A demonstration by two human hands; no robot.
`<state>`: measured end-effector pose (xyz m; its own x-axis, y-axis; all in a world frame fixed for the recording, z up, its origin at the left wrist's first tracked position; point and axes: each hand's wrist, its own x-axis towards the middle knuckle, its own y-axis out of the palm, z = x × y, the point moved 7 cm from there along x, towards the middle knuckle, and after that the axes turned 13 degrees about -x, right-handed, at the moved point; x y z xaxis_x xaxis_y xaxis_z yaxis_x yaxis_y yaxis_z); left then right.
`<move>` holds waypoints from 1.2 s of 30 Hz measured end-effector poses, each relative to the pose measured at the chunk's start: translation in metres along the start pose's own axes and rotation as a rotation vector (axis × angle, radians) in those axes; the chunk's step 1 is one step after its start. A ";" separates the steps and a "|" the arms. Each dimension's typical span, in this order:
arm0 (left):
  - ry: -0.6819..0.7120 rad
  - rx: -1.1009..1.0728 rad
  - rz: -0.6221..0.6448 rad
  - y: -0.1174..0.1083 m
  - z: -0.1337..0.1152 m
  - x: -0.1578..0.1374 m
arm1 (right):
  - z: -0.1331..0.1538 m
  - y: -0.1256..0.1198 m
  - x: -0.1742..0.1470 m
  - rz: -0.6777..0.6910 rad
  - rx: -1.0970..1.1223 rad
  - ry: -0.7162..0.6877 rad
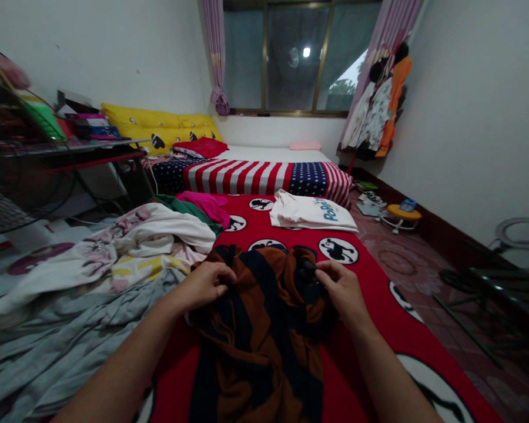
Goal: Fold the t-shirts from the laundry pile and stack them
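A brown and navy striped garment (264, 329) lies crumpled on the red bedspread (365, 305) in front of me, its exact kind hidden by the folds. My left hand (209, 285) is at its upper left edge, fingers curled in and pinching the cloth. At the upper right edge, my right hand (339, 285) pinches a dark part of the same garment between thumb and fingers. Beyond it rests a folded white T-shirt (311, 211) with blue lettering.
Loose clothes pile up on the left: a grey garment (83, 329), white printed clothing (158, 229), green and pink pieces. A fan (22, 158) and a cluttered desk (110, 144) stand behind them. On the right are a yellow stool (403, 212) and a dark folding chair (506, 294).
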<state>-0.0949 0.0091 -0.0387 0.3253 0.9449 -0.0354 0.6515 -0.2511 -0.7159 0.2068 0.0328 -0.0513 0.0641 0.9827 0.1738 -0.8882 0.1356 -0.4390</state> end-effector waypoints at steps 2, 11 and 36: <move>-0.036 -0.113 0.196 -0.004 -0.005 -0.012 | 0.012 0.007 -0.005 0.158 0.224 -0.002; 0.079 -0.403 -0.096 -0.028 -0.024 -0.009 | 0.044 0.067 -0.076 1.212 0.344 0.001; -0.105 -1.086 -0.643 -0.051 0.019 -0.010 | 0.020 0.026 -0.040 0.791 -0.241 -0.135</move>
<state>-0.1445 0.0165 -0.0157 -0.2815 0.9594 0.0151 0.9127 0.2629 0.3128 0.1718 -0.0058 -0.0523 -0.6057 0.7780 -0.1668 -0.5262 -0.5489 -0.6495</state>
